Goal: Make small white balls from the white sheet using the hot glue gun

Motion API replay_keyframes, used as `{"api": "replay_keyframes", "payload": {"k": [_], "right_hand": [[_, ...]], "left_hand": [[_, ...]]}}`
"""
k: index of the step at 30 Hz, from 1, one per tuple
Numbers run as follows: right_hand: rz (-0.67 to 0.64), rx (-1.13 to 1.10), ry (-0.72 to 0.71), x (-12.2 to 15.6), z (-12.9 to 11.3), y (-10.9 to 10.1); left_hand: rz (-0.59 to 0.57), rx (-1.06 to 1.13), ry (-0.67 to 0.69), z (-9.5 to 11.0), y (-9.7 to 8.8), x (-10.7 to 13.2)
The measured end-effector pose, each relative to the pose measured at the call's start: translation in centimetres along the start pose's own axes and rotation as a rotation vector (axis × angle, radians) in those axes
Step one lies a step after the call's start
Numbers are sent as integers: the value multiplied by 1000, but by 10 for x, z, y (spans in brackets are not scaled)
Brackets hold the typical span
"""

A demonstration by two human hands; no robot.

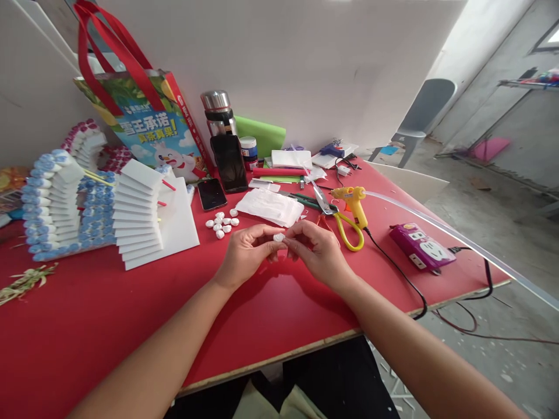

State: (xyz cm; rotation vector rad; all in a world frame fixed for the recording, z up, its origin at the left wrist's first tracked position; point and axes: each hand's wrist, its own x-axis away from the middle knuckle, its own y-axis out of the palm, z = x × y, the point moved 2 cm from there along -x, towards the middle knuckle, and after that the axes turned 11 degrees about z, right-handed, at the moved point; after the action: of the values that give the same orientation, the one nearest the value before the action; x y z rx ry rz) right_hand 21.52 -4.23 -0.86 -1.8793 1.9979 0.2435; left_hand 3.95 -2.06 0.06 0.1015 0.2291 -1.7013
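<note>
Between the fingertips of both hands is a small white paper rosette (278, 237), held just above the red table. My left hand (250, 250) pinches it from one side, and my right hand (318, 250) pinches it from the other. Several similar white rosettes (219, 223) lie in a loose cluster beyond my left hand. Behind my fingers rests a stack of thin white paper sheets (269, 206). Yellow-handled scissors (348, 233) lie beside my right hand, with a yellow glue gun (353, 201) just past them.
On the left stand folded white card pieces (140, 212) and a blue-and-white assembled form (55, 203). Two phones (229, 163), a steel flask (217, 110) and a printed bag (151, 128) are at the back. A purple power strip (421, 247) with cords sits right.
</note>
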Motion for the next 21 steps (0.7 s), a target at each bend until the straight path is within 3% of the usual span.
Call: {"api": "replay_keyframes", "payload": {"k": [5, 11, 17, 19, 21], "right_hand": [[38, 33, 2, -3, 3, -2], [17, -116, 80, -8, 4, 3], [11, -69, 10, -9, 4, 7], [73, 43, -30, -6, 4, 2], [229, 161, -53, -2, 4, -12]], "left_hand": [[-48, -34, 23, 5, 2, -1], [0, 36, -25, -1, 6, -2], [13, 94, -70, -7, 6, -5], [-20, 83, -68, -9, 4, -6], [-1, 111, -82, -10, 0, -9]]}}
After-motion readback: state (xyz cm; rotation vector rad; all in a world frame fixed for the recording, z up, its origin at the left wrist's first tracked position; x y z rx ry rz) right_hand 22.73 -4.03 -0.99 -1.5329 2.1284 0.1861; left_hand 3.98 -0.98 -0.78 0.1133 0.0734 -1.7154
